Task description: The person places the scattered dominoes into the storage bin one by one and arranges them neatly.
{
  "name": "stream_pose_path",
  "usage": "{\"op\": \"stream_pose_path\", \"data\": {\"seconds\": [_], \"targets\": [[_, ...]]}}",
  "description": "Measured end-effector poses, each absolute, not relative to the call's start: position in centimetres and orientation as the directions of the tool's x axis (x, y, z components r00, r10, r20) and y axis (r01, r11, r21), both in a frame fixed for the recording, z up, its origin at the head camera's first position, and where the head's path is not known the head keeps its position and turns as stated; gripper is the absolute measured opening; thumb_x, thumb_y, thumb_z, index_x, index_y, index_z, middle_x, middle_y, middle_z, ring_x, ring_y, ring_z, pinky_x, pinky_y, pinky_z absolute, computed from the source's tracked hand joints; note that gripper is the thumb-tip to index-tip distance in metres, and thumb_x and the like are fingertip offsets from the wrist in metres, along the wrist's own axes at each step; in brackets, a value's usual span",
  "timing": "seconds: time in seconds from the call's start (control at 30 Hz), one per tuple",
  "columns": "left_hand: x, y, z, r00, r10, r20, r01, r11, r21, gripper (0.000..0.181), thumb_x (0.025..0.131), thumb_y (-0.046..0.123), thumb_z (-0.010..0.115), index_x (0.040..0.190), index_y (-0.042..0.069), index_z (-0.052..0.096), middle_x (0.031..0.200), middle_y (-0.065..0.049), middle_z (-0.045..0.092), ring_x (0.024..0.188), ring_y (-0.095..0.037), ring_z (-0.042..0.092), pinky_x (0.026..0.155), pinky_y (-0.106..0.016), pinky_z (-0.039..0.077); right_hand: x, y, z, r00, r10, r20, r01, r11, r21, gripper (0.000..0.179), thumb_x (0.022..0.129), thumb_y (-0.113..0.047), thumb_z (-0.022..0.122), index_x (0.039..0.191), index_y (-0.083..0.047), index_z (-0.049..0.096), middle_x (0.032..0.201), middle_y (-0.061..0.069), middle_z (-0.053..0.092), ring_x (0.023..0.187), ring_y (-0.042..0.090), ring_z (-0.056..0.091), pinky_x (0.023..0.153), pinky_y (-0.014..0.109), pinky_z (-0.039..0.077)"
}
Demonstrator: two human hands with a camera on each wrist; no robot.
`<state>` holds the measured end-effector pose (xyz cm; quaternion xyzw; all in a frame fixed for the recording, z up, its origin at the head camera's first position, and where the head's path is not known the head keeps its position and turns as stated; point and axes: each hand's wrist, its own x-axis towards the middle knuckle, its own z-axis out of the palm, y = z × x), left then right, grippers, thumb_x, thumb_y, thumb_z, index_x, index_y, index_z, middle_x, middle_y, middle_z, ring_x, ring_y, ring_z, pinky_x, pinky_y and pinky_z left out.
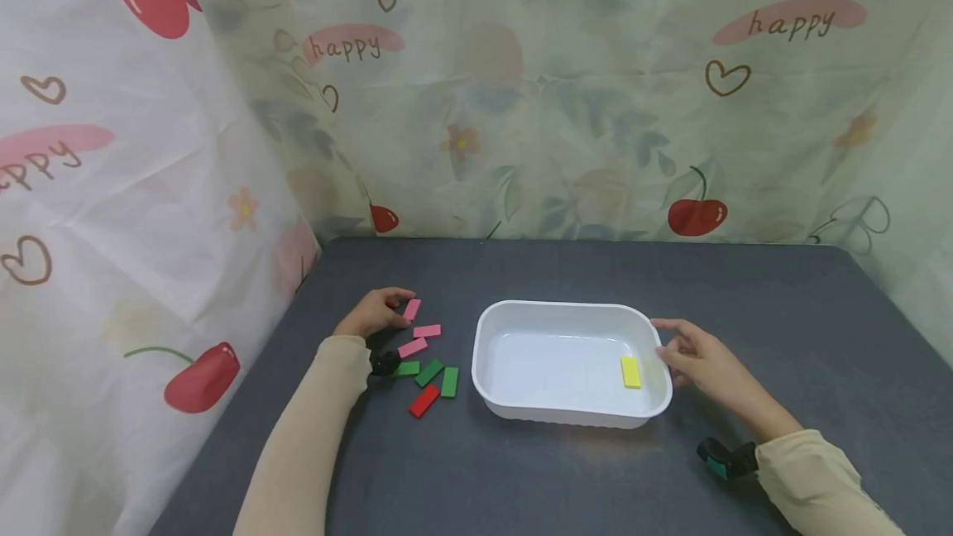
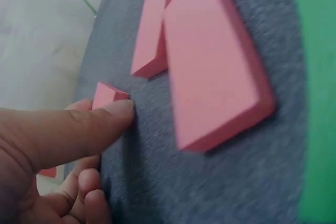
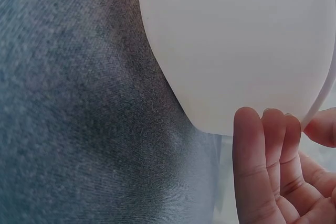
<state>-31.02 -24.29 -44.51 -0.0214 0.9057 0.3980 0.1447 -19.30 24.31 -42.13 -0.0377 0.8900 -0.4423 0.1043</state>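
My left hand (image 1: 375, 313) pinches a pink block (image 1: 412, 309) between thumb and fingers. In the left wrist view the thumb partly covers this block (image 2: 107, 94), close over the cloth. Nearest to that hand lie two more pink blocks (image 1: 427, 331), seen large in the left wrist view. At the right end of a white plastic tub (image 1: 573, 418), my right hand (image 1: 700, 362) holds the rim. The right wrist view has its fingers (image 3: 249, 156) against the tub's outer wall and the thumb at the rim. A yellow block (image 1: 630, 372) lies inside the tub, toward the right.
Several green blocks (image 1: 449, 382) and a red block (image 1: 424, 401) lie between the left forearm and the tub. Dark grey cloth (image 1: 566, 486) covers the table. Printed curtains (image 1: 476, 122) hang behind and at the left.
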Motion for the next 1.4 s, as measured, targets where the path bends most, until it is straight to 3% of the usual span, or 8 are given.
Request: {"op": "stream_pose_path", "data": {"seconds": [0.33,0.7,0.97,1.17,1.4], "targets": [[-30.8,-23.8,-44.8,-0.965,0.029,-0.26,-0.172,0.678,0.715,0.06,0.083,0.009,0.074,0.138,0.011,0.051,0.136,-0.022,0.048,0.123,-0.038,0.046,0.107,-0.055,0.034,-19.2,24.4,-42.2,-0.976,-0.164,-0.146,0.018,0.601,-0.799,0.057,0.097,-0.02,0.059,0.145,-0.001,0.034,0.09,0.01,0.062,0.084,0.02,0.062,0.07,0.037,0.057],[-30.6,-23.6,-44.8,-0.971,-0.006,-0.237,-0.181,0.666,0.724,0.05,0.083,0.007,0.073,0.131,0.008,0.058,0.132,-0.02,0.053,0.118,-0.035,0.049,0.105,-0.052,0.037,-19.2,24.4,-42.2,-0.976,-0.157,-0.151,0.023,0.613,-0.789,0.058,0.097,-0.022,0.058,0.145,-0.001,0.034,0.09,0.01,0.063,0.082,0.02,0.061,0.07,0.036,0.057],[-30.3,-22.5,-43.5,-0.967,-0.124,-0.224,-0.256,0.51,0.821,0.048,0.083,0.005,0.072,0.129,0.002,0.056,0.12,-0.018,0.061,0.103,-0.027,0.058,0.094,-0.042,0.046,-19.2,24.3,-42.4,-0.975,-0.17,-0.143,0.014,0.595,-0.804,0.056,0.096,-0.018,0.058,0.144,0.0,0.035,0.089,0.01,0.063,0.083,0.021,0.062,0.069,0.037,0.057],[-29.3,-20.2,-40.7,-0.989,-0.04,-0.145,-0.149,0.39,0.909,0.05,0.084,0.004,0.07,0.131,0.001,0.054,0.123,-0.018,0.06,0.108,-0.028,0.058,0.1,-0.045,0.044,-19.3,24.4,-42.4,-0.975,-0.171,-0.143,0.014,0.595,-0.803,0.056,0.097,-0.019,0.058,0.144,0.0,0.035,0.089,0.01,0.062,0.083,0.02,0.062,0.069,0.036,0.057],[-27.0,-15.2,-36.7,-0.989,0.057,-0.136,-0.108,0.342,0.933,0.05,0.083,0.008,0.074,0.13,0.011,0.056,0.123,-0.01,0.061,0.113,-0.025,0.06,0.104,-0.046,0.043,-19.4,24.4,-42.2,-0.975,-0.17,-0.142,0.012,0.6,-0.8,0.057,0.097,-0.02,0.058,0.145,0.0,0.034,0.089,0.01,0.062,0.083,0.02,0.062,0.07,0.036,0.058]]}}
